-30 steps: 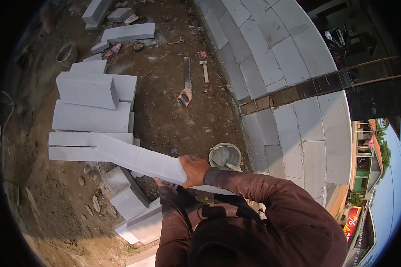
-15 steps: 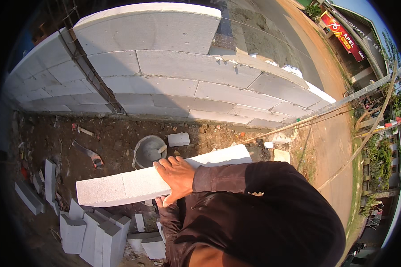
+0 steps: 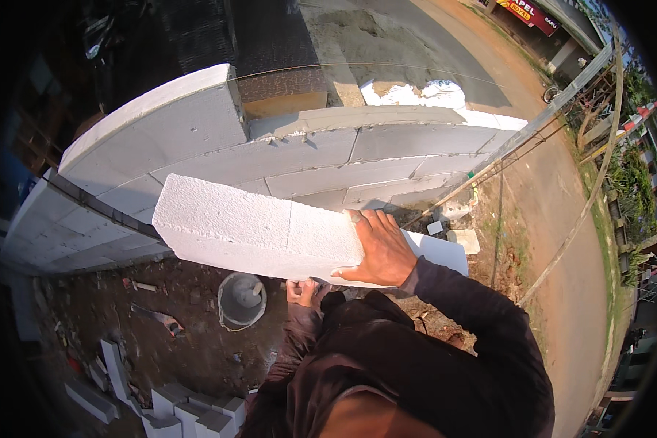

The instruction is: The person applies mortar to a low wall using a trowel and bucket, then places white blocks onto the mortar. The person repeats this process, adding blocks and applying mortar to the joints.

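Note:
A long white aerated concrete block (image 3: 248, 223) is held up in front of the wall, with a pencil-thin line across it. My right hand (image 3: 382, 248) is clasped over its top, thumb along the near side. Beneath the lower edge, my left hand (image 3: 303, 292) grips from below with its fingertips curled; the rest of its hold is hidden by the block. Behind stands a wall of the same white blocks (image 3: 306, 160). Its top course has one block (image 3: 160, 124) at the left, and grey mortar (image 3: 299, 123) lies along the lower ledge to the right.
A bucket (image 3: 241, 301) with a tool handle in it stands on the dirt below. Left of it lie a handsaw (image 3: 160, 319) and a small wooden-handled tool (image 3: 140, 285). Stacked blocks (image 3: 190, 412) are lower left. A slanting pole (image 3: 544, 117) and string cross the right.
Both hands have lifted the block off to the wall side, and it now tilts with its left end higher. The view has shifted, bringing more of the wall top in.

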Demonstrator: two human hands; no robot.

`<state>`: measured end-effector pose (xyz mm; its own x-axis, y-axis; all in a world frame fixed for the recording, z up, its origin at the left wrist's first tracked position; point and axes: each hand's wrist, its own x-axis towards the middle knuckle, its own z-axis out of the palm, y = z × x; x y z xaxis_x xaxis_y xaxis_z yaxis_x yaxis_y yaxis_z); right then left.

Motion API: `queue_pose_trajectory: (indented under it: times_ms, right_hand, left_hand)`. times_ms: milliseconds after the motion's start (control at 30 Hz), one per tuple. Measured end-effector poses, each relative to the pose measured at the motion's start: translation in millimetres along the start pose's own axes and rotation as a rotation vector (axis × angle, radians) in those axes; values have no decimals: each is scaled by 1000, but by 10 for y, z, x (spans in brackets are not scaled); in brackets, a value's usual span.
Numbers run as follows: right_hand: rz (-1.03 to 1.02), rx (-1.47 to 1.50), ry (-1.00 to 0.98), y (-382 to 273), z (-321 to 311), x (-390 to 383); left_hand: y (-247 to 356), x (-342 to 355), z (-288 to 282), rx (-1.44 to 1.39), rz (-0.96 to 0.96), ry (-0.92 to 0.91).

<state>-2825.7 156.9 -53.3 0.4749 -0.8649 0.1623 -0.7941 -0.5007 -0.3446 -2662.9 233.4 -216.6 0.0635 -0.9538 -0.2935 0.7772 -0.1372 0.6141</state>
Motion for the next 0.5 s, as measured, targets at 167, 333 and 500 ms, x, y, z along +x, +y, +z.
queue_pose_trajectory:
  times_ms: [167, 333, 500]
  right_hand:
    - [-18, -128, 262, 78, -1059, 64]
    - [-145, -347, 491, 79, -2141, 224]
    - [-584, -975, 446, 677, -3090, 578]
  left_hand:
    - [134, 504, 666, 169, 99, -282]
    - [371, 1023, 1964, 226, 289, -432]
    - [555, 1436, 3313, 353, 617, -295]
